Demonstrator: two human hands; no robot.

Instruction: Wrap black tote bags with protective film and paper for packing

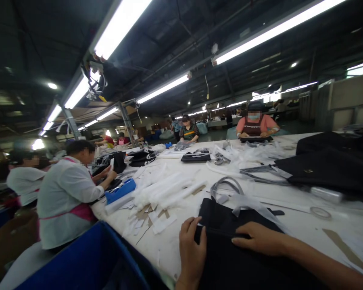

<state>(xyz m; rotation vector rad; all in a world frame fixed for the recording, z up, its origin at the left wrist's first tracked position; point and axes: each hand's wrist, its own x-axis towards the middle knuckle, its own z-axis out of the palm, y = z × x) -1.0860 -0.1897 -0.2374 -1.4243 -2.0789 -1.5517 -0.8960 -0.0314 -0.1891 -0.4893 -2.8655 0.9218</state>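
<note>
A black fabric bag (226,225) lies on the white table (293,219) right in front of me, with grey handles (226,186) wrapped in clear plastic at its far end. My left hand (192,251) grips the bag's left edge, thumb on top and fingers curled around it. My right hand (260,238) lies flat on the black fabric with its fingers stretched out to the left.
White paper rolls and card scraps (160,193) litter the table to the left, beside a blue tool (120,191). A stack of black bags (329,165) sits at right, a tape ring (320,212) near it. Several workers sit around the table; a blue bin (87,262) stands at lower left.
</note>
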